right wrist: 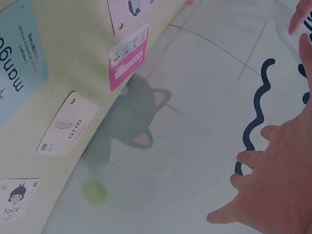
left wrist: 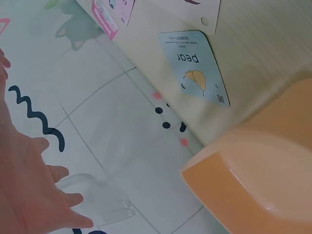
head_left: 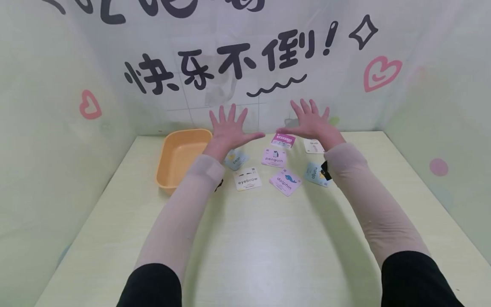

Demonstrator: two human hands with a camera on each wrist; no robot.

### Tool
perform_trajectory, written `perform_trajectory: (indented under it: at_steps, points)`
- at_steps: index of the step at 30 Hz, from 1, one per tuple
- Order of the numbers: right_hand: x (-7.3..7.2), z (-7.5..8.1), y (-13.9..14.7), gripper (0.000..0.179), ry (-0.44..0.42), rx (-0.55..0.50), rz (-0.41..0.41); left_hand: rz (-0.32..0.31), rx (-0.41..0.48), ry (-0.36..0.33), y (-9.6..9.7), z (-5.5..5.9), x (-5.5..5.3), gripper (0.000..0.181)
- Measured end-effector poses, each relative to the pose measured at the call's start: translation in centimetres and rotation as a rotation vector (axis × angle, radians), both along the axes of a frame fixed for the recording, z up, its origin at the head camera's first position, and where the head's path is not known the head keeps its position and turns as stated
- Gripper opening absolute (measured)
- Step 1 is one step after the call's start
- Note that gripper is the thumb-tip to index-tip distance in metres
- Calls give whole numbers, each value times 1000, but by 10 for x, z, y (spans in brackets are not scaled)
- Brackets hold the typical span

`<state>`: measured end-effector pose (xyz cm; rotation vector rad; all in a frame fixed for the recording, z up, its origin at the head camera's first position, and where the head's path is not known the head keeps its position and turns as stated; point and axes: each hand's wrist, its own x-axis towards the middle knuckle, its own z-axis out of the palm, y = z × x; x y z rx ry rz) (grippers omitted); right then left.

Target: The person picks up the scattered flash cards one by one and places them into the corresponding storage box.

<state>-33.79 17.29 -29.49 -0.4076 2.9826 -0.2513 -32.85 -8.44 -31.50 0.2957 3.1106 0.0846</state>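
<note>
Both hands are raised over the far part of the table with fingers spread and nothing held. My left hand point(head_left: 229, 131) is above the pear card point(head_left: 235, 159), just right of the orange basin point(head_left: 165, 170). Over the far right of the card group hovers my right hand point(head_left: 311, 125), near the pink card point(head_left: 283, 140) and the arm card point(right wrist: 68, 124). Lying flat closer in are the eyebrow card point(head_left: 247, 179), penguin card point(head_left: 274, 157), dolphin card point(head_left: 285, 182) and mango card point(head_left: 316, 174). The right wrist view also shows a face card point(right wrist: 18, 199), which the right forearm hides from the head view.
A pale wooden table point(head_left: 249, 247) carries everything. Behind it hangs a white printed curtain point(head_left: 238, 85) with black lettering, meeting the table's back edge. Pale side walls point(head_left: 441, 128) with pink hearts and dots border the left and right.
</note>
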Motion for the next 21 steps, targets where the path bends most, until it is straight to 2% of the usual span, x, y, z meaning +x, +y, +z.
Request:
perform_trajectory:
  at_steps: [21]
  points:
    - [7,0,11,109,18,-38,-24,-19,6,24,-6,13,5,105]
